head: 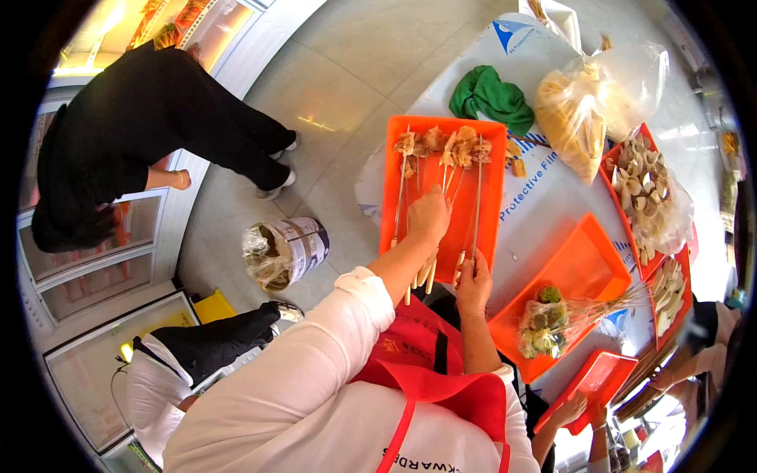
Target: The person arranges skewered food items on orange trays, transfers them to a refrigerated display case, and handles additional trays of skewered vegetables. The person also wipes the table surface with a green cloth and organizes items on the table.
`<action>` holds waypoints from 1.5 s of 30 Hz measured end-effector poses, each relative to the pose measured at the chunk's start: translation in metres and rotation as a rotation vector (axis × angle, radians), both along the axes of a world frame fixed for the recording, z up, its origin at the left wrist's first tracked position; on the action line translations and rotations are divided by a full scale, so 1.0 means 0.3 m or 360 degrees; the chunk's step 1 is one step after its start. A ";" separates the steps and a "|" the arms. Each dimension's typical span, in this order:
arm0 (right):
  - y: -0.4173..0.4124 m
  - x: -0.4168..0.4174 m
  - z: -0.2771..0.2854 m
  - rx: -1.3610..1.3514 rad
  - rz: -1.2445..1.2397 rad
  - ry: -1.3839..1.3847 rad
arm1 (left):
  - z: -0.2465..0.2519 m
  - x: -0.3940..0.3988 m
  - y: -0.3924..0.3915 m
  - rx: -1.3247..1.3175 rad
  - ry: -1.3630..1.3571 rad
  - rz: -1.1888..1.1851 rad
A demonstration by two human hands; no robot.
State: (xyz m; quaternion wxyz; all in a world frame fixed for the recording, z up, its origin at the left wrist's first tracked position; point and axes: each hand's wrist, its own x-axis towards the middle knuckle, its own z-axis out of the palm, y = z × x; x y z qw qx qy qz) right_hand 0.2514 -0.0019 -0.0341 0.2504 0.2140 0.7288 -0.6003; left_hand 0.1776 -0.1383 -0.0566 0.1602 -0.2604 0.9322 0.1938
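An orange plastic tray (443, 236) lies in front of me. Several metal skewers with wooden handles carry folded pieces of brownish food (461, 148), bunched at its far end. Over the middle of the tray, my left hand (430, 216) is closed around a bunch of these skewers, their handles (423, 277) sticking out below my wrist. At the near right corner, my right hand (474, 284) grips the handle end of a long metal skewer (478, 201). A skewer with its handle (395, 241) lies along the tray's left side.
Right of the tray are a second orange tray (568, 260) with bagged green skewered food (544, 325), a green cloth (491, 99), a filled plastic bag (573, 112) and mushrooms (641, 177). A bucket (295, 248) stands on the floor. People are at left and lower right.
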 end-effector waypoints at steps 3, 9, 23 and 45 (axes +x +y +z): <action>0.032 0.011 0.010 0.0017 0.0002 0.0094 | -0.002 0.012 0.004 0.0038 0.0083 0.0022; 0.050 0.015 -0.029 0.0250 0.0169 0.0176 | 0.007 0.035 0.014 0.0175 0.0097 0.0134; 0.024 0.005 -0.076 0.0574 0.0584 0.0525 | 0.082 0.210 0.040 0.0358 -0.0024 0.0019; 0.126 -0.185 -0.216 0.0332 0.0472 0.0417 | -0.166 0.357 -0.244 0.0985 0.0497 0.0818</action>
